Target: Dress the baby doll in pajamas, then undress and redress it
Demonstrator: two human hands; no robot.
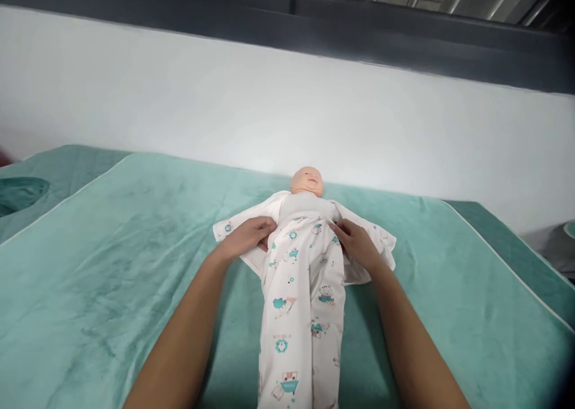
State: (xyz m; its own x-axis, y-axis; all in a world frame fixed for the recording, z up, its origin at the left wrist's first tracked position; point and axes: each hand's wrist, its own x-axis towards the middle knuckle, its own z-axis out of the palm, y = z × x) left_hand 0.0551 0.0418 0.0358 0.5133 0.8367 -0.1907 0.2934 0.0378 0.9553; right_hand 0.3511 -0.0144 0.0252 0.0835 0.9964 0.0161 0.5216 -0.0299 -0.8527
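Note:
A baby doll (pixel 307 181) lies on its back, head toward the wall. Its white top (pixel 300 204) has sleeves spread out to both sides. White printed pants (pixel 287 313) cover the doll from the waist down and run toward me, past the bottom of the view. At the left side of the waistband, my left hand (pixel 254 232) is closed with its fingers on the cloth. My right hand (pixel 357 241) pinches the waistband on the opposite side. The doll's legs and feet are hidden inside the pants.
A green sheet (pixel 135 265) with some wrinkles covers the bed. Behind it rises a white wall (pixel 179 97) below a dark window frame (pixel 404 44). Darker green fabric (pixel 485 229) shows along the right edge, and more lies at the far left.

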